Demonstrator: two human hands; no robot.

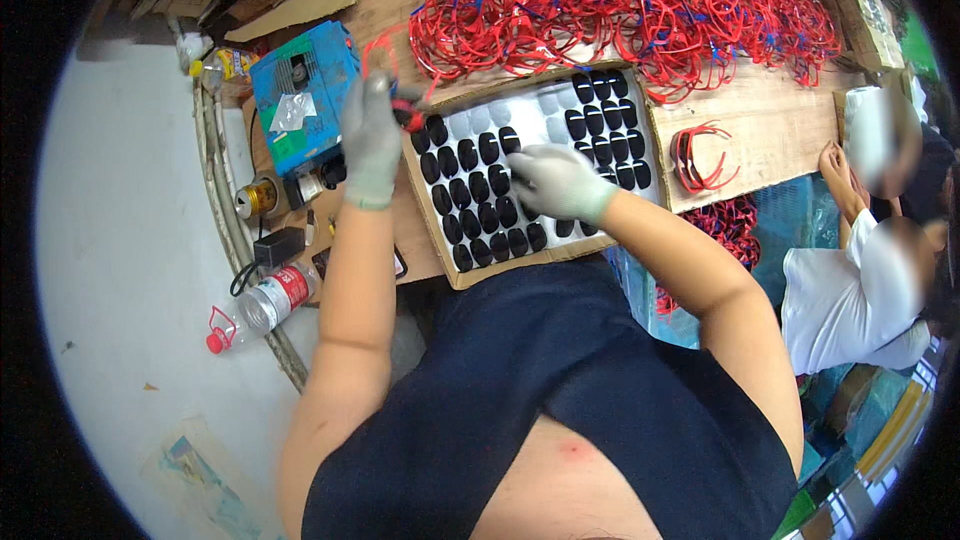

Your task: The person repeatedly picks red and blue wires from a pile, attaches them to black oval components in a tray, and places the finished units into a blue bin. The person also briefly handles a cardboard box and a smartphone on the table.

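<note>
My left hand [371, 137], in a pale grey glove, is closed on a red glasses frame [408, 117], blurred by motion, at the tray's upper left corner. My right hand [560, 182], gloved alike, reaches over the middle of a shallow cardboard tray [520, 265]. Its fingers are bent together among the black oval lenses [460, 190]; what they pinch, if anything, is hidden. The lenses stand in rows on a white lining, in a left block and a right block [607, 118]. Pale marks show where the lining is bare.
A big tangle of red glasses frames [600, 5], with some blue parts, covers the table's far side. More red frames [690, 158] lie right of the tray. A blue machine [305, 90], a can [256, 198] and a plastic bottle [262, 305] are at left. Two people sit at right.
</note>
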